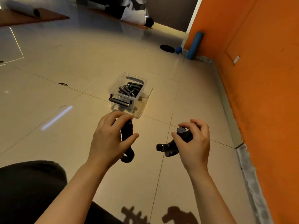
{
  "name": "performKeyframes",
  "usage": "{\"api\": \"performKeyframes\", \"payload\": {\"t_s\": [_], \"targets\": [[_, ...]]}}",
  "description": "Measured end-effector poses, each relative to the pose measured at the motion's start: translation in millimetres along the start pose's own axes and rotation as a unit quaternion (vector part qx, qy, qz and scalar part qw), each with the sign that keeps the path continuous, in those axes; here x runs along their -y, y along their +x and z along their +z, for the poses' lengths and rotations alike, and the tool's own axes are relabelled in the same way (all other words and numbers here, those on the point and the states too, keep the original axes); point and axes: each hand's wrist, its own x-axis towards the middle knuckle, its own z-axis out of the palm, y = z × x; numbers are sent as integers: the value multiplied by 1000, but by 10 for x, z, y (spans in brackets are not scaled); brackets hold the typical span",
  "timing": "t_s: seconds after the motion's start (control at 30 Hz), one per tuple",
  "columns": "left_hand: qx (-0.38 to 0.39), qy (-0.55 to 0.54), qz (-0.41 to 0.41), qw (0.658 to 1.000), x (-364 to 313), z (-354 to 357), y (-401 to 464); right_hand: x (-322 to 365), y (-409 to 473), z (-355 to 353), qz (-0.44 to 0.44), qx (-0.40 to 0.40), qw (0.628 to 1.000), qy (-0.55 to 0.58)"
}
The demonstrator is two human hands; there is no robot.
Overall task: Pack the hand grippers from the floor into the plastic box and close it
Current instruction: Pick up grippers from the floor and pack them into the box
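Observation:
A clear plastic box (pixel 146 81) with black latch handles stands open on the tiled floor ahead of me, with several black hand grippers (pixel 129 89) lying inside. My left hand (pixel 108 139) is shut on a black hand gripper (pixel 127 133), held just short of the box's near corner. To the right, my right hand (pixel 192 143) holds a second black hand gripper (pixel 169 146) by one handle, its other handle pointing left. Both are lifted above the floor. I cannot see a lid clearly.
An orange wall (pixel 258 78) runs along the right. At its far end lean a blue foam roller (pixel 194 46), a small blue ball (pixel 178 50) and a black disc (pixel 167 48). A person lies on a mat (pixel 135 16) far off. My dark-clothed knee (pixel 29 188) is at lower left.

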Motion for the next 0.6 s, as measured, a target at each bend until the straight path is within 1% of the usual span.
{"api": "performKeyframes", "payload": {"t_s": [0.13,0.17,0.3,0.33,0.43,0.6], "targets": [[5,17,-56,998,180,-2,-77,-145,-88,260,14,4,1000,20],[7,14,-59,998,190,9,-48,-185,-124,331,24,6,1000,19],[11,-52,-72,996,167,21,86,-259,-188,638,64,55,996,12],[6,-61,-65,996,168,19,117,-259,-158,719,65,67,996,2],[1,-36,-20,999,196,37,262,-219,-7,927,48,86,995,-25],[-2,5,1,1000,332,215,687,-108,508,1193,-12,88,996,-31]]}}
